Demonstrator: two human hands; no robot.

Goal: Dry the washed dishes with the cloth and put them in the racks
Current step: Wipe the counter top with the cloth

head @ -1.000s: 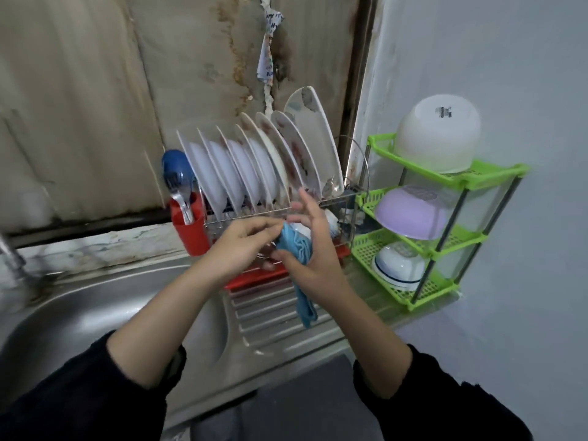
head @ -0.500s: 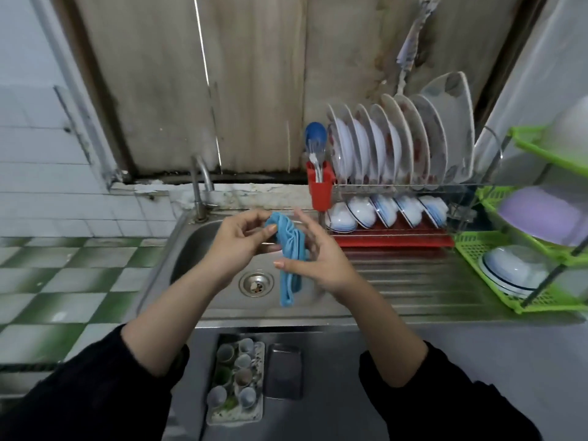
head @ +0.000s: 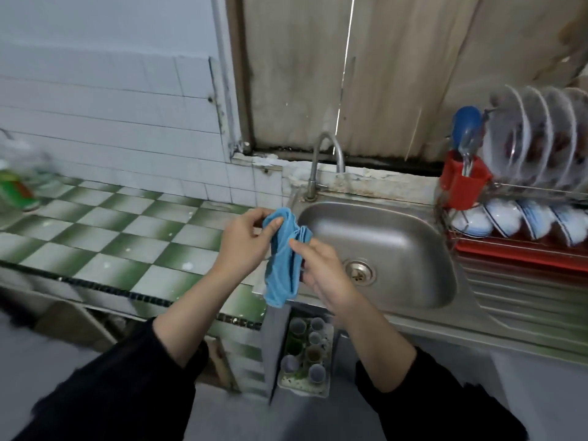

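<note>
A bunched blue cloth [head: 283,265] hangs between my two hands over the left rim of the steel sink [head: 394,246]. My left hand [head: 246,241] pinches the cloth's top edge between thumb and fingers. My right hand [head: 321,268] holds the cloth from the right side, thumb on it and fingers curled behind. At the far right stands the metal dish rack [head: 521,246] with upright plates [head: 537,138] on top and blue-rimmed bowls [head: 509,218] below, over a red tray.
A red cutlery cup [head: 463,183] with a blue utensil hangs on the rack's left end. The tap [head: 318,163] rises behind the sink. A green-and-white tiled counter [head: 127,240] stretches left, with a blurred bottle [head: 16,186] at its far end. Small cups [head: 305,348] sit below.
My view has swung left from the rack and green shelf to the sink and tiled counter. Both hands have kept hold of the blue cloth and moved with it over the sink's left rim.
</note>
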